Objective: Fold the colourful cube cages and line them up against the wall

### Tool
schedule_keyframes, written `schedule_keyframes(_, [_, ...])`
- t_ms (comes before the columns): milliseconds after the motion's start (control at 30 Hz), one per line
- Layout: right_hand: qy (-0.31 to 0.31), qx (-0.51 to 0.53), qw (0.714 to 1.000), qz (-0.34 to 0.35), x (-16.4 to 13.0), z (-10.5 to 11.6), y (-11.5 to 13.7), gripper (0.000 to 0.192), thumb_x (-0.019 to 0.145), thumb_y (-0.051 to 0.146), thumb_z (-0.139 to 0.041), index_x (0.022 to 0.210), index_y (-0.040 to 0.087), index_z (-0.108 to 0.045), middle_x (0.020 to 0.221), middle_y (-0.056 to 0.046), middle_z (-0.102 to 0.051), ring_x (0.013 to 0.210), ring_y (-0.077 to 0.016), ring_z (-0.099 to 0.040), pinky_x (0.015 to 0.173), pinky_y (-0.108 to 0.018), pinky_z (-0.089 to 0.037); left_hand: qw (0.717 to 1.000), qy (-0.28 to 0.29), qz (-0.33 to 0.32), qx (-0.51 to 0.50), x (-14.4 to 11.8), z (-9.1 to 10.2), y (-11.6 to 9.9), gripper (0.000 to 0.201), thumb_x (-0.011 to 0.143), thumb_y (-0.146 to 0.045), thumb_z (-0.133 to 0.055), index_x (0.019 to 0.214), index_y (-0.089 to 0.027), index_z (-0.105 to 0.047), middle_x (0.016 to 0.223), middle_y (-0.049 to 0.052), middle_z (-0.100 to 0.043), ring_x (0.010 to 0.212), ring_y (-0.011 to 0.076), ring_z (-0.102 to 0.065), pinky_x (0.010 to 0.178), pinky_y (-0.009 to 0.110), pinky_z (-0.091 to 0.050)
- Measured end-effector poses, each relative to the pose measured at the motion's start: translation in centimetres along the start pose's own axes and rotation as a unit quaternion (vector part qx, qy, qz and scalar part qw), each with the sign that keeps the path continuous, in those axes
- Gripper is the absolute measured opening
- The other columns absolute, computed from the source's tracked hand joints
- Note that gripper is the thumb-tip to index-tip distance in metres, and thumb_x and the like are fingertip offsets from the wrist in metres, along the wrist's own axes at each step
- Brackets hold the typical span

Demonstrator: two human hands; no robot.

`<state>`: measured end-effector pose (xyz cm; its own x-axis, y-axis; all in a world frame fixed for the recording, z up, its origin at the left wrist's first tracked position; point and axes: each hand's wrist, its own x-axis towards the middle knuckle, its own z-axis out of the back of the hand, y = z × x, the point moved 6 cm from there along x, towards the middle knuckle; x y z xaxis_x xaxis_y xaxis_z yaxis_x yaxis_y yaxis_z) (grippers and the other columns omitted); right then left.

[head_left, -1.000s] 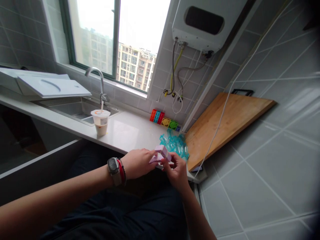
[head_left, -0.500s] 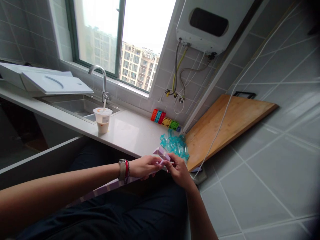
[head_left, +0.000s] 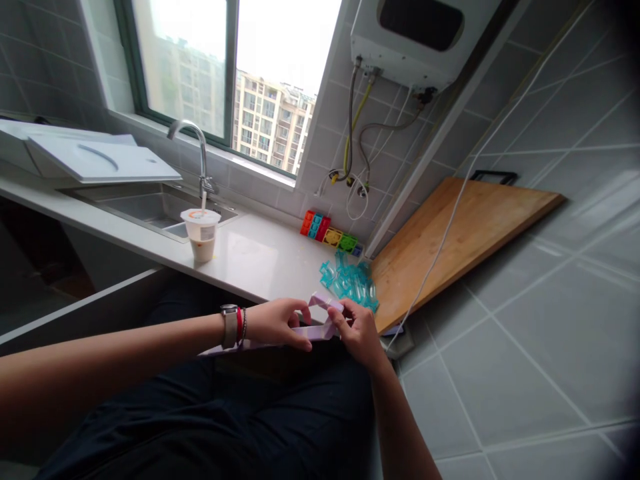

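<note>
While both the left hand [head_left: 277,323] and right hand [head_left: 356,328] pinch the purple strip [head_left: 320,321], it overhangs the counter edge [head_left: 240,291].

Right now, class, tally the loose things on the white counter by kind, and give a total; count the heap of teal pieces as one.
Drink cup with straw: 1
Row of coloured blocks: 1
Heap of teal pieces: 1
Wooden board: 1
Total: 4
</note>
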<state>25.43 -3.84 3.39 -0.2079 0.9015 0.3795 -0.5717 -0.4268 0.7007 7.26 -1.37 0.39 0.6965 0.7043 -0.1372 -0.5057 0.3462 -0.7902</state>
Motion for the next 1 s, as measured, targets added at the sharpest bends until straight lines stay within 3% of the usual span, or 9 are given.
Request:
schedule_keyframes(100, [-0.044, -0.031, 0.998, -0.022, 0.2, 0.0, -0.8, 0.042, 0.096, 0.052, -0.058, 0.069, 0.019, -0.058, 0.057, 0.003, -0.050, 0.055, -0.0124, -0.046, 0.053, -0.024, -0.034, 0.961, -0.138, -0.066, 0.230, -1.5, 0.9, -1.7, 0.028, 0.091, -0.046, -0.065, 0.107, -0.024, -0.070, 0.089, 0.006, -0.073, 0.080, 0.0235, -0.069, 0.069, 0.031, -0.049])
schedule_keyframes(233, [-0.041, 0.033, 0.997, -0.061, 0.2, -0.3, -1.6, 0.045, 0.095, 0.056, -0.056, 0.070, 0.019, -0.058, 0.056, 0.004, -0.050, 0.050, -0.0119, -0.046, 0.048, -0.024, -0.035, 0.924, -0.178, -0.119, 0.317, -2.5, 1.0, -2.8, 0.028, 0.103, -0.036, -0.046, 0.115, -0.026, -0.069, 0.094, 0.007, -0.073, 0.089, 0.0243, -0.070, 0.081, 0.034, -0.049])
schedule_keyframes(333, [0.003, 0.114, 0.991, -0.069, 0.2, -0.6, -1.4, 0.044, 0.094, 0.059, -0.056, 0.075, 0.020, -0.059, 0.055, 0.005, -0.049, 0.045, -0.0116, -0.047, 0.046, -0.024, -0.037, 0.947, -0.134, -0.166, 0.241, -2.3, 2.0, -2.5, 0.031, 0.103, -0.038, -0.046, 0.118, -0.023, -0.069, 0.101, 0.008, -0.074, 0.092, 0.0219, -0.070, 0.086, 0.031, -0.049])
schedule_keyframes(500, [0.077, 0.179, 0.980, -0.044, -0.1, -1.0, -0.1, 0.041, 0.094, 0.058, -0.059, 0.084, 0.018, -0.064, 0.058, 0.004, -0.053, 0.048, -0.0116, -0.050, 0.048, -0.023, -0.039, 0.981, 0.011, -0.183, 0.059, -2.0, 3.6, -1.9, 0.039, 0.099, -0.048, -0.052, 0.110, -0.017, -0.072, 0.092, 0.007, -0.075, 0.080, 0.0187, -0.066, 0.074, 0.026, -0.048])
schedule_keyframes(733, [0.046, 0.275, 0.957, -0.079, -0.3, -2.0, -0.9, 0.043, 0.091, 0.058, -0.063, 0.078, 0.017, -0.063, 0.053, 0.004, -0.054, 0.042, -0.0101, -0.049, 0.041, -0.021, -0.041, 0.986, 0.081, -0.149, 0.006, -1.8, 4.0, -2.3, 0.043, 0.100, -0.053, -0.050, 0.101, -0.016, -0.072, 0.089, 0.005, -0.075, 0.082, 0.0176, -0.065, 0.076, 0.024, -0.048])
schedule_keyframes(800, [0.019, 0.317, 0.942, -0.112, -0.2, -2.4, -1.7, 0.043, 0.089, 0.059, -0.064, 0.079, 0.017, -0.064, 0.052, 0.005, -0.052, 0.038, -0.0091, -0.046, 0.037, -0.021, -0.040, 0.989, 0.015, -0.148, 0.025, -1.8, 4.6, -2.2, 0.040, 0.096, -0.053, -0.057, 0.106, -0.018, -0.071, 0.094, 0.005, -0.074, 0.086, 0.0183, -0.066, 0.079, 0.026, -0.050])
schedule_keyframes(867, [-0.013, 0.346, 0.928, -0.141, -0.1, -2.7, -2.4, 0.043, 0.088, 0.059, -0.066, 0.080, 0.016, -0.064, 0.052, 0.005, -0.052, 0.037, -0.0080, -0.044, 0.035, -0.020, -0.040, 0.979, -0.127, -0.153, 0.047, -2.3, 5.4, -2.1, 0.039, 0.089, -0.052, -0.068, 0.109, -0.019, -0.069, 0.101, 0.006, -0.073, 0.092, 0.0193, -0.066, 0.084, 0.028, -0.051])
schedule_keyframes(967, [-0.044, 0.363, 0.917, -0.162, 0.0, -2.6, -2.9, 0.042, 0.087, 0.058, -0.068, 0.081, 0.016, -0.065, 0.055, 0.005, -0.054, 0.039, -0.0076, -0.045, 0.036, -0.020, -0.042, 0.924, -0.358, -0.133, 0.010, -4.4, 4.7, -1.3, 0.031, 0.091, -0.049, -0.067, 0.091, -0.018, -0.065, 0.091, 0.004, -0.070, 0.084, 0.0169, -0.064, 0.080, 0.028, -0.052])
schedule_keyframes(1000, [-0.051, 0.363, 0.916, -0.163, 0.0, -2.5, -2.9, 0.042, 0.087, 0.057, -0.069, 0.081, 0.016, -0.066, 0.056, 0.004, -0.054, 0.040, -0.0077, -0.046, 0.036, -0.020, -0.043, 0.911, -0.395, -0.116, -0.025, -5.0, 3.4, -0.7, 0.032, 0.094, -0.048, -0.063, 0.083, -0.018, -0.062, 0.080, 0.002, -0.066, 0.074, 0.0146, -0.062, 0.072, 0.026, -0.052])
